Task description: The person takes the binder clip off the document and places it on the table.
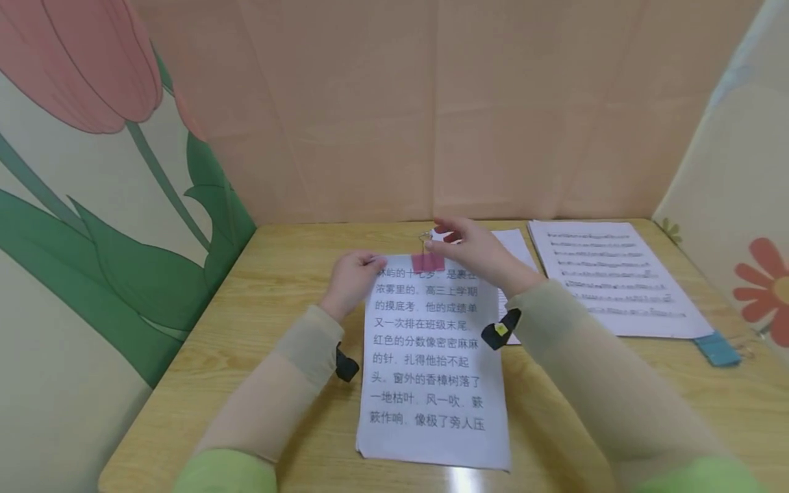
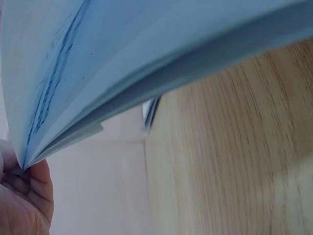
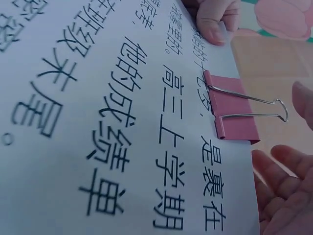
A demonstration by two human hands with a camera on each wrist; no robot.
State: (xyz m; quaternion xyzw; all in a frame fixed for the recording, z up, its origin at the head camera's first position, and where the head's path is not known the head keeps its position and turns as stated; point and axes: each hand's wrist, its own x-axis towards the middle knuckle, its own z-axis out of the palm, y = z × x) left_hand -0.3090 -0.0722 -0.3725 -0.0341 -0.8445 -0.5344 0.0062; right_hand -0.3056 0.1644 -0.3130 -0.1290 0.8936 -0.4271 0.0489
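Note:
A stack of white sheets with large printed Chinese text [image 1: 425, 438] is held up off the wooden table. My left hand [image 1: 353, 282] pinches its upper left corner between thumb and fingers; in the left wrist view the sheets' edges [image 2: 161, 81] fan apart from that grip. A pink binder clip [image 3: 234, 107] sits on the top edge, its wire handle sticking up past the paper. Beside the clip is my right hand [image 1: 477, 252], thumb near the handle and fingers loosely bent. In the right wrist view, a gap shows between thumb and handle.
A pile of sheet music [image 1: 616, 274] lies at the right, with a blue clip [image 1: 718, 349] at its near edge. Another white sheet [image 1: 516, 248] lies partly hidden behind the right hand. A pinkish wall covering [image 1: 431, 123] rises behind the table [image 1: 246, 329].

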